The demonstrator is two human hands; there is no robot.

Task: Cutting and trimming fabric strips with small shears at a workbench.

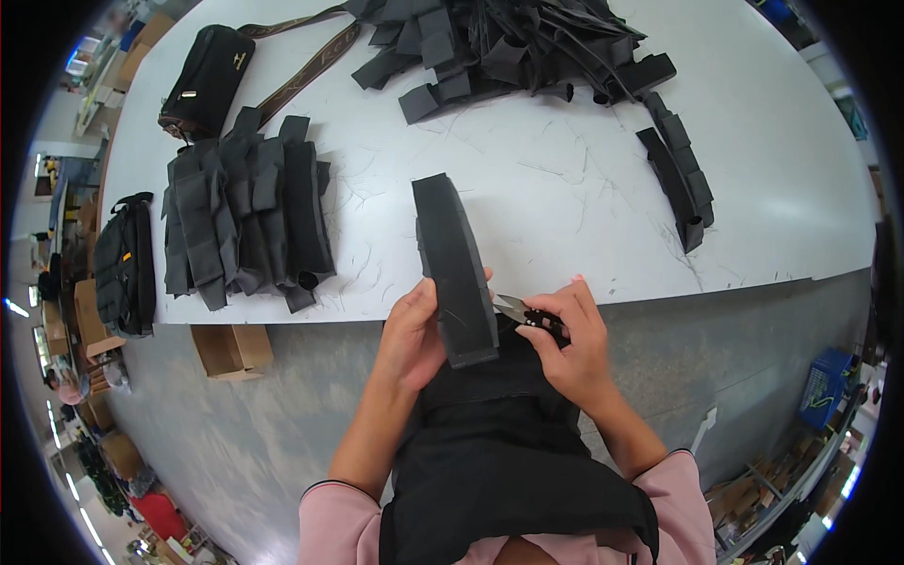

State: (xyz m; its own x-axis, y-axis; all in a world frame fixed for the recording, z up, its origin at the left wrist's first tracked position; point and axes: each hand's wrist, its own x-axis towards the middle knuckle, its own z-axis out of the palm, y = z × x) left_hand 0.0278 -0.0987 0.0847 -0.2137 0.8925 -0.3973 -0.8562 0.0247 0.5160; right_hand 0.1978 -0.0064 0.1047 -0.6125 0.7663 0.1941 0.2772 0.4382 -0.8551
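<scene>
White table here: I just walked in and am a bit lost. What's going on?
A person's left hand holds a dark fabric strip; their right hand holds thread snips close to the strip's right edge. On the white table, a group of similar pieces lies at left and a larger heap at the far side.
</scene>
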